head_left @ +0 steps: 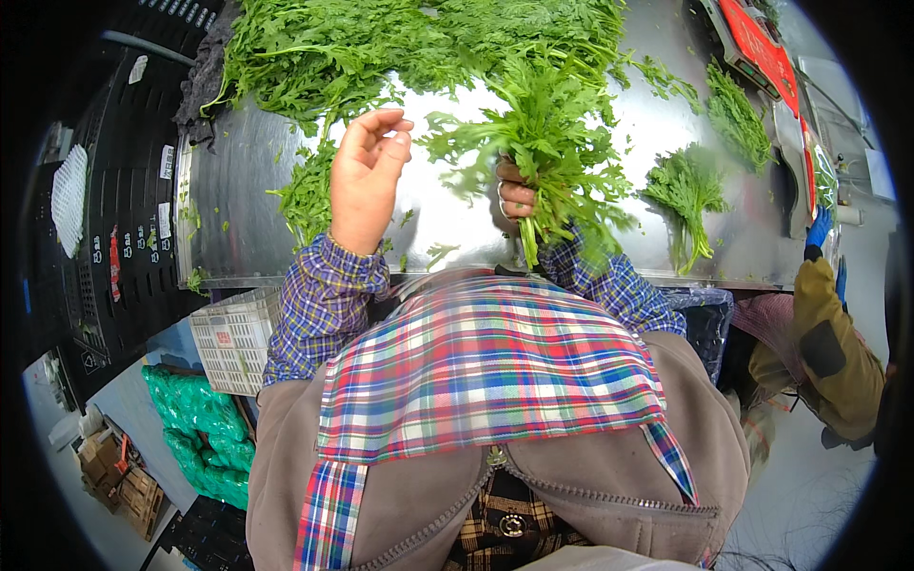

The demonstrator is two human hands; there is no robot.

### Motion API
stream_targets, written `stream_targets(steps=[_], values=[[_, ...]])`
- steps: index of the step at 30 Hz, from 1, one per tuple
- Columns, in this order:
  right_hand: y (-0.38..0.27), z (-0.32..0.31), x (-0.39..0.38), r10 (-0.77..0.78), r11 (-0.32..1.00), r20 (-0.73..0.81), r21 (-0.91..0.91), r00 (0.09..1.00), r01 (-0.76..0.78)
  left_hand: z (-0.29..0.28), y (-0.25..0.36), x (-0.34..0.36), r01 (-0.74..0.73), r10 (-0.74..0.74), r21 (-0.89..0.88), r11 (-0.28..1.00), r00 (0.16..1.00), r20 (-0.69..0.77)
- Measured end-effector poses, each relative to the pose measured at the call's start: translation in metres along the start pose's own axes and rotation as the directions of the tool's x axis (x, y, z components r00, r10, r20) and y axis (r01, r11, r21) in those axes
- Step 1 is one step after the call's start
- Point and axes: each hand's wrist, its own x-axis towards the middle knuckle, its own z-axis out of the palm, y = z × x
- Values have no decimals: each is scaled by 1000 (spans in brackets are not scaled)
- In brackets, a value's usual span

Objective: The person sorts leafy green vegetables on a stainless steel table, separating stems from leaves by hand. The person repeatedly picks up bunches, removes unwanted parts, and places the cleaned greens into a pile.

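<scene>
Over the metal table [238, 181], my right hand [516, 195] grips a bunch of leafy greens [562, 143] by its stems. Deeply cut leaves spread above and to the right of that fist, while the pale stem ends point down toward my apron. To the left, my left hand [367, 176] is raised with loosely bent fingers, the thumb apart from them and nothing held. Beside it on the metal lie a few loose sprigs [309, 190]. A large heap of the same greens [333, 57] covers the far side of the table.
On the right lie a small bunch [687, 195] and another bunch [738, 114], near a red-topped scale [762, 48]. A person in blue gloves [819, 228] stands at the right end. Black crates [124, 190] are stacked at left, with a white crate [233, 338] below the table edge.
</scene>
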Motion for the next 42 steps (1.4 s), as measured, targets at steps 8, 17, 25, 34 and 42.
stream_targets(steps=[8,17,25,34,42], values=[[-16,-2,-15,-28,637,-73,-770,997,-39,-8,27,3,-180,189,97,979,978,-92],[-18,34,-3,-157,359,-29,-933,987,29,28,49,0,-603,405,598,527,797,447],[-13,31,-2,-103,643,-264,-754,959,-138,23,17,23,-3,-19,141,990,988,151],[-12,22,-5,-124,786,-232,-617,965,-48,19,25,3,-126,45,293,948,962,269],[-18,6,-3,-93,929,24,-358,995,95,19,23,6,-182,104,502,845,978,180]])
